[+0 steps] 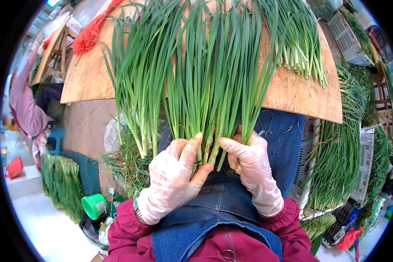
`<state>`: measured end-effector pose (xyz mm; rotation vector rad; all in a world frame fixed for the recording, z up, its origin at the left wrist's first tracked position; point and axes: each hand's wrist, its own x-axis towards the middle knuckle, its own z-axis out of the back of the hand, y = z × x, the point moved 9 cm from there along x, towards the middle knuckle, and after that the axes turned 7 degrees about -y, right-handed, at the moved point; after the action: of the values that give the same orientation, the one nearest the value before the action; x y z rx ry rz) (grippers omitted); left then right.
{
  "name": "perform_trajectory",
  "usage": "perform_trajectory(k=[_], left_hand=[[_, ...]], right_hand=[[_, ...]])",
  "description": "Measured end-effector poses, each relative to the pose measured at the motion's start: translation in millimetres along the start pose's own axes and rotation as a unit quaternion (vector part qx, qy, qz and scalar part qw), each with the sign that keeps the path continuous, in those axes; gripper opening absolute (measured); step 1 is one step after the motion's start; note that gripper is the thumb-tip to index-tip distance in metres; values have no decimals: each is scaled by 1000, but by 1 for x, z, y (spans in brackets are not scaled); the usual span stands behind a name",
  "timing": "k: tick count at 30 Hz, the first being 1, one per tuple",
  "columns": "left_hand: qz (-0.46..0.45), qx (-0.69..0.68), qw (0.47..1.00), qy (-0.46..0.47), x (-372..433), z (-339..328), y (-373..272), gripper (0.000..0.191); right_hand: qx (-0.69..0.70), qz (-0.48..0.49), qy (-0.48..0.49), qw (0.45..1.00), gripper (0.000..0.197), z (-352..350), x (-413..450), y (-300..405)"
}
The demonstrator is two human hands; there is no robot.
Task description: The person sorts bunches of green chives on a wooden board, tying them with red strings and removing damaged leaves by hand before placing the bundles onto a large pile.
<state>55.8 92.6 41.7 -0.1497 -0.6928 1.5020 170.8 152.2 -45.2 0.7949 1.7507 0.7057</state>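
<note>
Both my hands wear thin, whitish gloves with soiled fingertips. My left hand (170, 180) is at the pale stem ends of a spread of long-leaved allium greens (209, 75), with curled fingers around some stalks. Its thumb and forefinger are apart beside a yellowed stalk base (213, 154). On the other side, my right hand (253, 167) grips several stalks, its thumb against a stem. The leaves run away from me over a wooden board (91, 77), and the stem ends overhang its near edge. A separate bunch (142, 108) lies to the left, beyond my left hand.
A trimmed pile of greens (301, 49) lies on the board's right side; red ties (85, 41) lie at left. White crates of greens (334, 167) stand to my right. Leaf scraps (131, 167), a green bucket (95, 206) and tied bundles (60, 183) are at left, near a seated person (29, 95).
</note>
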Motion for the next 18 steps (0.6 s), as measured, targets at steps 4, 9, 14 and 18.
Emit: perform_trajectory(k=[4,9,14,18], left_hand=[[-4,115,992,-52,9,9,19,63],[-30,185,969,-164,19,42,19,50],[-52,-76,993,-73,15,22,-25,26],[-45,-25,998,-47,11,-4,-32,36]], right_hand=[[22,11,8,1000,17,7,1,7],[61,3,32,998,14,18,5,10],[74,-10,18,997,16,20,1,12],[62,15,-2,998,15,28,2,17]])
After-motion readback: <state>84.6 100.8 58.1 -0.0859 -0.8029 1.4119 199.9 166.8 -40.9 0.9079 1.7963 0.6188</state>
